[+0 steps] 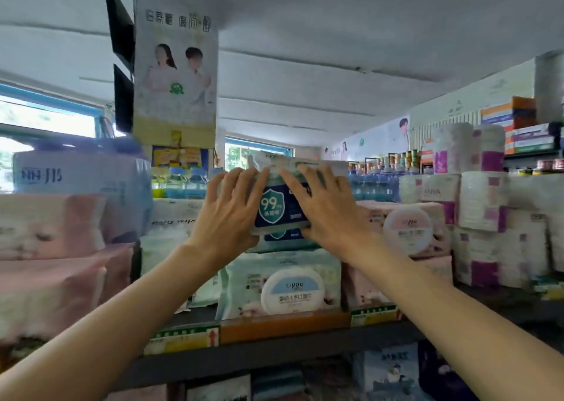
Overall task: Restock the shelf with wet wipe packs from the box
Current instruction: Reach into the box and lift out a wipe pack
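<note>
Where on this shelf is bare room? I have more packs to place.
Little. One dark gap shows on the shelf between the left white packs and the green-white wipe pack. Another lies right, before the toilet rolls. The centre is crowded: both the left hand and right hand press the blue pack onto the stack.

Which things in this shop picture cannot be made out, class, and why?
- Box of wipes: outside the head view.
- Top wipe pack: label partly covered by left hand and right hand.
- Pack beneath: mostly hidden.
- Pink packs, left: blurred print.
</note>
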A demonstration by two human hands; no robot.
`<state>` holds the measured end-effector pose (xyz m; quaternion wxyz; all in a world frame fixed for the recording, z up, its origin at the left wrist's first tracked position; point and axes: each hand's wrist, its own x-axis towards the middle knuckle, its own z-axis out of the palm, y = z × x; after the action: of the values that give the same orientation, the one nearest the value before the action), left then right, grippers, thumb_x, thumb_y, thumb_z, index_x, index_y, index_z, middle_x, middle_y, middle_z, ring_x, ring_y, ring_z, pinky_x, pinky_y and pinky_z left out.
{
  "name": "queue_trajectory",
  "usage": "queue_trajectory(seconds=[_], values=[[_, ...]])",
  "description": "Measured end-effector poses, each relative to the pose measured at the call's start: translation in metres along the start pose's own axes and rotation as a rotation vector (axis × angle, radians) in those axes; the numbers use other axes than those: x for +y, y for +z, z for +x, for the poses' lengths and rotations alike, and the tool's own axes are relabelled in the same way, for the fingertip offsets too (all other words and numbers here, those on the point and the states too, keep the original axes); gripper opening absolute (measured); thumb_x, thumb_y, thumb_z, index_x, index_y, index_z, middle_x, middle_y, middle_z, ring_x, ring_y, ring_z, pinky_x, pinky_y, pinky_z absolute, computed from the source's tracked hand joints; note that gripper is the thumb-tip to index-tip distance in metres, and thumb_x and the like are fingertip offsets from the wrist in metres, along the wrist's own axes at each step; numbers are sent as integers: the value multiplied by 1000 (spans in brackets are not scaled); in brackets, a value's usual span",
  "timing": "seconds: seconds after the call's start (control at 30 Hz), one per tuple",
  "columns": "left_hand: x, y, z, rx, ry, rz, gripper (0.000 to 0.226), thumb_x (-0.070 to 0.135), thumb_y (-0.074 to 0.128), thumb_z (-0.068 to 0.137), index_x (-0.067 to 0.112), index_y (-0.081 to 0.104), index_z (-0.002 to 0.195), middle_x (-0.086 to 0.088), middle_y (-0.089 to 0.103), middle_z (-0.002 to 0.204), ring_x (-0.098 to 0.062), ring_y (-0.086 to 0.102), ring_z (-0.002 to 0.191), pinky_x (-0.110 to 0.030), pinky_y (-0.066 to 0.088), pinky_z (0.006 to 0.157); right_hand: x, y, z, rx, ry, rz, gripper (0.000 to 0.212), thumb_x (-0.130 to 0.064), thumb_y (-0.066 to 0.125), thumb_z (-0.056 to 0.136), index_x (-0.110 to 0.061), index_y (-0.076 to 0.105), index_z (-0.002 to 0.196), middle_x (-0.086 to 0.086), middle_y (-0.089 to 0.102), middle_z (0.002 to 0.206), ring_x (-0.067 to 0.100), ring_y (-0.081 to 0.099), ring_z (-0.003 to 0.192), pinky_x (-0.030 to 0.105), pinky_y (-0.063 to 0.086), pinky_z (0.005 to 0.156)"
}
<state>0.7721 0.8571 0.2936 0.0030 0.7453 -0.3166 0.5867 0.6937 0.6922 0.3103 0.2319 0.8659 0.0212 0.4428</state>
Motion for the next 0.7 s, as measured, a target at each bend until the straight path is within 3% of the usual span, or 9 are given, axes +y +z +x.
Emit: queue_trajectory(seconds=[0.07, 0.2, 0.3, 0.37, 0.43, 0.5, 0.53, 0.6, 0.7], values=[[6, 18, -5, -81, 19, -28, 113, 63, 80, 39, 5, 42, 128, -13, 54, 116, -27, 41, 105, -45, 49, 88, 5, 13, -1, -112, -51, -11, 99, -35, 71, 76, -23, 5, 149, 9, 21, 149, 33, 22, 134, 49, 25, 108], [12, 32, 1, -278, 52, -14, 115, 59, 84, 29, 8, 46, 125, -10, 59, 112, -28, 60, 98, -41, 53, 83, 23, 20, 3, -379, -145, 26, 102, -48, 66, 76, -21, 1, 149, 3, 19, 150, 26, 24, 132, 41, 31, 108], [19, 16, 12, -483, 53, 24, 107, 47, 75, 66, 6, 14, 144, -13, 31, 141, -32, 35, 128, -45, 30, 109, 27, 12, 11, -434, -161, 38, 102, -43, 69, 75, -20, 3, 149, 2, 21, 150, 25, 27, 132, 42, 35, 108], [25, 2, 12, -539, 13, 2, 97, 44, 66, 76, 7, 8, 145, -11, 23, 144, -30, 26, 133, -44, 21, 113, 23, 10, 7, -441, -154, 43, 99, -38, 69, 77, -21, 3, 149, 1, 22, 150, 24, 29, 132, 41, 37, 107], [33, -12, 7, -434, 26, -123, 74, 36, 61, 81, 10, 26, 141, -10, 33, 141, -28, 34, 129, -42, 25, 111, 22, 6, -1, -429, -129, 74, 89, -35, 65, 81, -23, 7, 148, 1, 24, 150, 23, 30, 133, 41, 35, 107], [49, -21, -1, -109, 142, -261, 38, 19, 58, 80, 12, 57, 116, -7, 57, 119, -26, 55, 109, -37, 40, 95, 31, -4, -12, -298, -146, 76, 70, -26, 61, 85, -21, 24, 145, 4, 35, 144, 24, 35, 131, 42, 33, 105], [60, -22, -5, 31, 198, -328, 24, 16, 55, 77, 13, 64, 100, -5, 63, 105, -26, 59, 96, -34, 42, 85, 39, -11, -19, -195, -147, 64, 58, -20, 59, 86, -16, 36, 140, 8, 43, 139, 27, 41, 127, 43, 35, 102], [89, -27, -10, 50, 253, -473, 18, 18, 49, 75, 15, 65, 83, -3, 63, 91, -26, 60, 85, -32, 38, 76, 59, -28, -40, -84, -48, 50, 42, -12, 55, 86, -7, 51, 128, 14, 54, 126, 34, 49, 117, 46, 39, 95], [149, -28, -16, -79, 311, -656, 25, 23, 42, 75, 13, 64, 81, -7, 61, 91, -30, 61, 82, -36, 45, 70, 89, -57, -102, -177, 126, 8, 39, -11, 52, 86, -7, 53, 125, 16, 55, 124, 35, 50, 116, 49, 42, 94]])
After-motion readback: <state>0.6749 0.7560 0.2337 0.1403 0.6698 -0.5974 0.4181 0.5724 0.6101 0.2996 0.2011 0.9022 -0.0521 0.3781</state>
